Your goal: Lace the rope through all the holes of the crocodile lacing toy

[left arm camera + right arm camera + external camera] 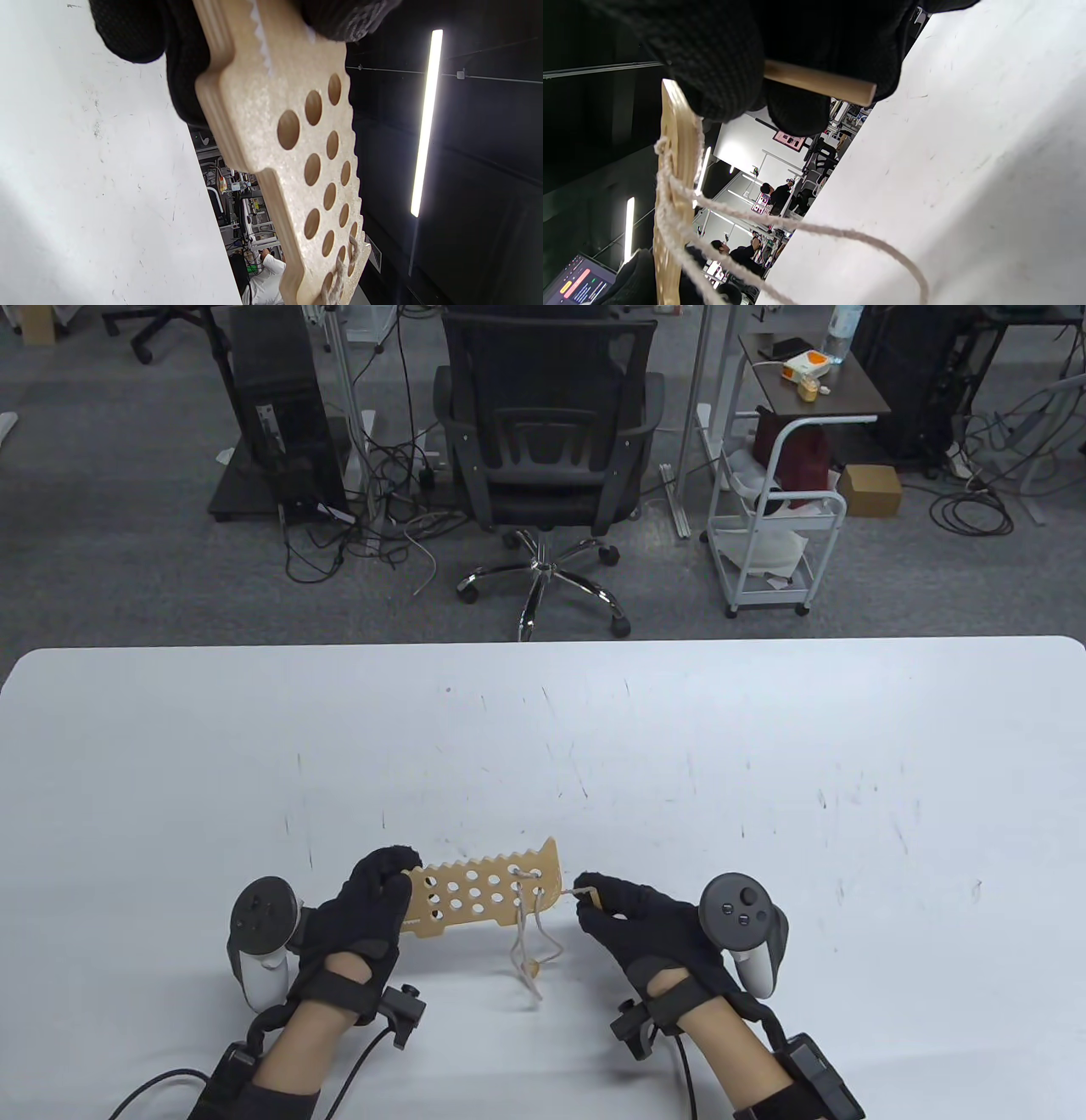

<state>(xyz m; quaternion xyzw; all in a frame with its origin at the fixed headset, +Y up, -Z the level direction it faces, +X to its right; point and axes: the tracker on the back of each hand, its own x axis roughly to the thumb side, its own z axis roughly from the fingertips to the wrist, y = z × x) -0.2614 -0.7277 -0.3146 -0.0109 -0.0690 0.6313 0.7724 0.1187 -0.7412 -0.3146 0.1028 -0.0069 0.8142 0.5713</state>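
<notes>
table view: crocodile toy (484,891) between gripping hands

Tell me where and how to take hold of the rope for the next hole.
Grip the stiff wooden needle tip, not the limp rope, pinching it from the toy's right end as the right hand does; it's rigid and narrow enough to steer through holes.

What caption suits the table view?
Left hand holds the crocodile board; right hand pinches the rope's wooden needle.

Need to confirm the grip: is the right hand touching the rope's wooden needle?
Touching: in the right wrist view, the right hand's fingers pinch the wooden needle.
</notes>
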